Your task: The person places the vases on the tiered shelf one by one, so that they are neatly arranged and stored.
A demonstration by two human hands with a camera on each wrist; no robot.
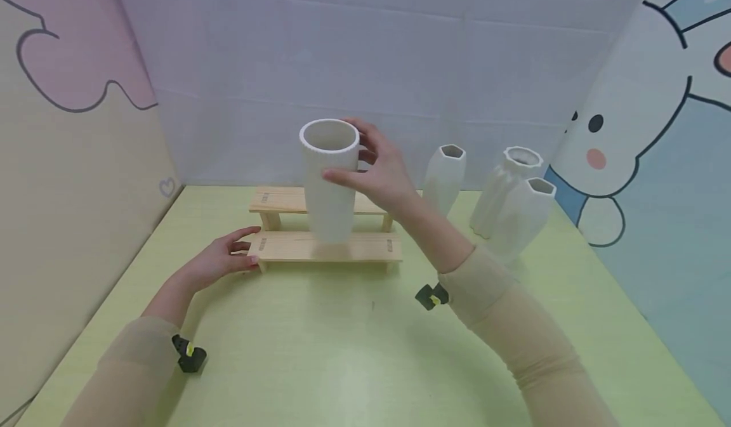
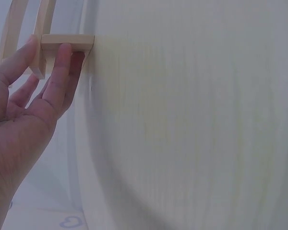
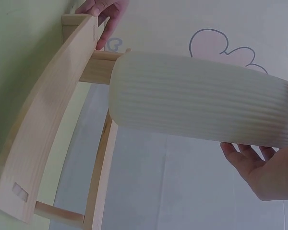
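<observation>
My right hand (image 1: 384,167) grips a tall white ribbed vase (image 1: 330,192) near its rim, thumb on the near side and fingers round the far side. The vase is upright in front of a two-step wooden stand (image 1: 285,247); in the right wrist view its ribbed base (image 3: 134,91) is apart from the lower plank (image 3: 43,105). At the stand's left end my left hand (image 1: 219,262) holds the lower step. The left wrist view shows the thumb by the plank and fingertips (image 2: 63,52) against the end leg (image 2: 69,42).
To the right on the pale table (image 1: 320,363) stand a faceted white vase (image 1: 445,179), a fluted white vase (image 1: 497,192) and another faceted vase (image 1: 522,217), partly behind the right forearm. A white cloth wall (image 1: 365,59) closes the back; printed panels flank both sides.
</observation>
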